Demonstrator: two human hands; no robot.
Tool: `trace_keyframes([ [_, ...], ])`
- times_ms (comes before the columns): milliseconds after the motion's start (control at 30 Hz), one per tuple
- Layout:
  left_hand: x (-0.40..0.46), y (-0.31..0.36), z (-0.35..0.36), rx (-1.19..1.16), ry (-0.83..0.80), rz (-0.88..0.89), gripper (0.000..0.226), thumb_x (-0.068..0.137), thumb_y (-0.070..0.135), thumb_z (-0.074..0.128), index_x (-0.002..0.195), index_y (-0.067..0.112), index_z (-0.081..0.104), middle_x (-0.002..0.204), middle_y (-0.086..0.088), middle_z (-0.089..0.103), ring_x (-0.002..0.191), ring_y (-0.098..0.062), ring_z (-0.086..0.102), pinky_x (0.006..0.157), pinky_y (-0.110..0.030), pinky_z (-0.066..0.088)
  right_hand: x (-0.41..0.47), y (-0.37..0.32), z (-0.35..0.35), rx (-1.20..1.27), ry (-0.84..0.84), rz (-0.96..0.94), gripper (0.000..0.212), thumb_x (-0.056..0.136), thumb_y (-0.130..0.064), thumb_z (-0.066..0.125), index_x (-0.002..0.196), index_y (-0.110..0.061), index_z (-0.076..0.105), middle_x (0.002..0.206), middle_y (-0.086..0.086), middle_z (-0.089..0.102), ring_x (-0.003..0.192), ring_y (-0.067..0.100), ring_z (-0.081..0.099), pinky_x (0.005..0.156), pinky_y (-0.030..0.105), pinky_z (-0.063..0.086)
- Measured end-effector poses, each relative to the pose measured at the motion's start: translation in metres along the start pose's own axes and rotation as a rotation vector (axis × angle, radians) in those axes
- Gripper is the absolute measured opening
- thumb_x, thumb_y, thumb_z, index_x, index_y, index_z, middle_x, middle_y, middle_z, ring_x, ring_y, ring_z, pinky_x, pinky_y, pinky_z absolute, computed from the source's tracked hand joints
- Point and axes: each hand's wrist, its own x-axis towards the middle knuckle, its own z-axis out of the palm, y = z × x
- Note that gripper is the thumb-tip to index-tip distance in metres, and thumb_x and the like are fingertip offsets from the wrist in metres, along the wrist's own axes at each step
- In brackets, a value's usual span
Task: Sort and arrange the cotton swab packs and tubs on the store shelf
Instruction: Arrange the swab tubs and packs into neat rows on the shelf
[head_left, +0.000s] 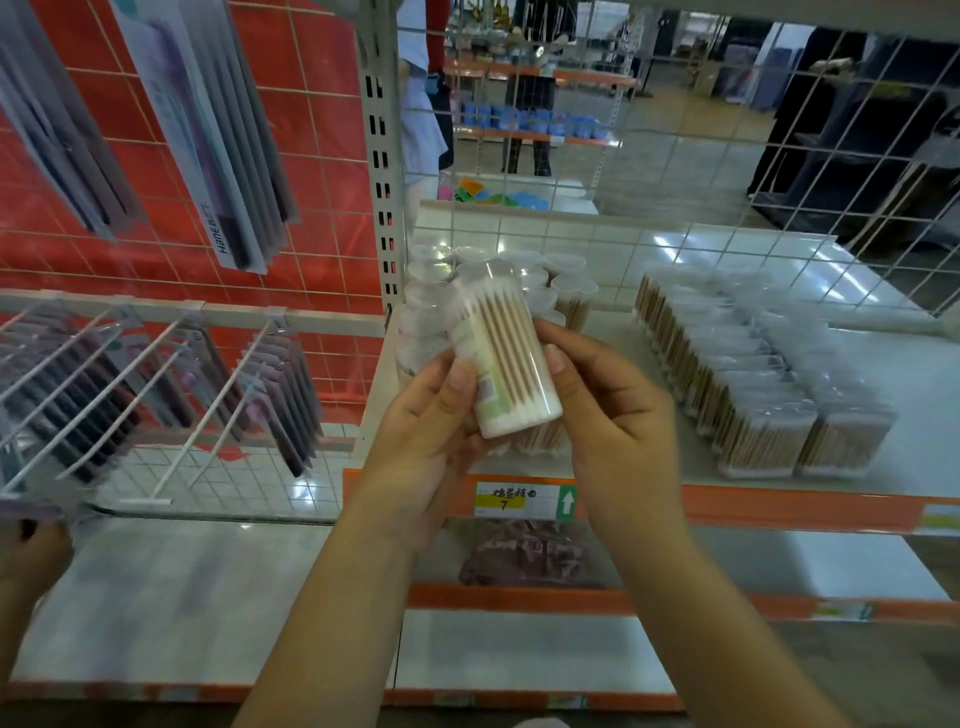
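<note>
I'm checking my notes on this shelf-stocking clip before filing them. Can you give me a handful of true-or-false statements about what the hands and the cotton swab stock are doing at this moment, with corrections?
1. Both hands hold one round tub of cotton swabs. True: the left hand and right hand grip it from either side.
2. The held tub stands upright on the shelf. False: it is tilted and lifted above the shelf.
3. Rectangular swab packs stand in rows to the right of the hands. True.
4. The round tubs on the shelf are right of the rectangular packs. False: they stand to the left, behind the held tub.
5. The price label sits on the shelf's orange front edge. True.
</note>
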Motion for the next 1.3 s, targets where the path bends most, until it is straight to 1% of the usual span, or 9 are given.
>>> trace_keyframes([
  [133, -0.005, 0.002, 0.004, -0.041, 0.026, -0.016, 0.079, 0.045, 0.052, 0.086, 0.110, 0.012, 0.065, 0.103, -0.012, 0.069, 0.095, -0.026, 0.067, 0.080, -0.041, 0.057, -0.005, -0.005, 0.002, -0.171, 0.004, -0.064, 0.021, 0.092, -0.036, 0.048, 0.094, -0.035, 0.068, 0.098, -0.002, 0.059, 0.090, 0.002, 0.060, 0.073, 0.012, 0.046],
  [233, -0.009, 0.007, 0.005, -0.007, 0.066, 0.001, 0.086, 0.043, 0.052, 0.087, 0.112, 0.009, 0.060, 0.099, -0.009, 0.070, 0.091, -0.023, 0.068, 0.072, -0.037, 0.058, -0.008, -0.011, 0.002, -0.313, -0.074, -0.099, 0.034, 0.081, -0.056, 0.051, 0.101, -0.032, 0.066, 0.097, -0.004, 0.055, 0.088, -0.001, 0.056, 0.071, 0.010, 0.044],
  [333, -0.011, 0.012, 0.007, -0.015, 0.064, 0.072, 0.080, 0.046, 0.048, 0.086, 0.110, 0.007, 0.059, 0.097, -0.009, 0.071, 0.089, -0.022, 0.069, 0.067, -0.030, 0.056, -0.008, -0.013, 0.003, -0.408, -0.105, -0.081, 0.040, 0.075, -0.047, 0.059, 0.110, -0.028, 0.064, 0.100, -0.001, 0.056, 0.091, 0.003, 0.056, 0.070, 0.011, 0.044],
  [500, -0.012, 0.014, -0.001, 0.061, 0.052, 0.107, 0.064, 0.046, 0.046, 0.086, 0.100, 0.019, 0.066, 0.099, -0.006, 0.071, 0.094, -0.023, 0.068, 0.068, -0.029, 0.056, -0.009, -0.013, -0.001, -0.223, -0.165, 0.008, 0.032, 0.078, -0.036, 0.064, 0.109, -0.028, 0.065, 0.103, -0.001, 0.068, 0.097, 0.017, 0.064, 0.077, 0.030, 0.054],
  [700, -0.009, 0.020, -0.009, 0.228, 0.026, 0.110, 0.080, 0.039, 0.032, 0.090, 0.112, 0.026, 0.058, 0.100, -0.001, 0.070, 0.098, -0.020, 0.066, 0.072, -0.028, 0.055, -0.010, -0.008, -0.004, -0.011, -0.136, 0.133, 0.031, 0.082, -0.018, 0.056, 0.112, -0.023, 0.057, 0.102, -0.012, 0.070, 0.098, 0.007, 0.065, 0.075, 0.016, 0.051],
  [833, -0.011, 0.021, -0.007, 0.424, 0.044, 0.174, 0.085, 0.052, 0.018, 0.084, 0.124, 0.040, 0.044, 0.096, 0.004, 0.068, 0.092, -0.013, 0.067, 0.072, -0.025, 0.054, -0.011, 0.003, 0.000, 0.007, -0.113, 0.108, 0.039, 0.089, -0.013, 0.053, 0.124, -0.028, 0.046, 0.123, 0.007, 0.061, 0.106, 0.015, 0.062, 0.080, 0.021, 0.052],
  [1033, -0.018, 0.026, -0.008, 0.765, -0.025, 0.333, 0.097, 0.059, 0.038, 0.082, 0.127, 0.069, 0.021, 0.132, 0.018, 0.048, 0.106, -0.008, 0.058, 0.081, -0.019, 0.050, -0.012, 0.012, 0.002, -0.123, -0.105, -0.035, 0.038, 0.086, -0.005, 0.051, 0.120, -0.022, 0.054, 0.122, 0.012, 0.060, 0.109, 0.016, 0.060, 0.084, 0.023, 0.051],
  [1167, -0.019, 0.025, -0.013, 0.946, 0.005, 0.388, 0.078, 0.061, 0.048, 0.075, 0.128, 0.057, 0.035, 0.123, 0.022, 0.050, 0.108, -0.008, 0.055, 0.084, -0.022, 0.050, -0.011, 0.017, 0.001, -0.160, -0.107, -0.058, 0.037, 0.085, -0.003, 0.053, 0.117, -0.018, 0.063, 0.118, 0.005, 0.062, 0.108, 0.016, 0.060, 0.085, 0.023, 0.050],
  [1300, -0.018, 0.028, -0.019, 1.094, 0.016, 0.405, 0.072, 0.066, 0.042, 0.074, 0.126, 0.051, 0.036, 0.124, 0.020, 0.048, 0.107, 0.001, 0.049, 0.083, -0.011, 0.043, -0.011, 0.021, 0.005, -0.265, -0.087, -0.082, 0.036, 0.084, -0.003, 0.055, 0.115, -0.021, 0.061, 0.112, 0.002, 0.065, 0.105, 0.013, 0.061, 0.084, 0.021, 0.050],
])
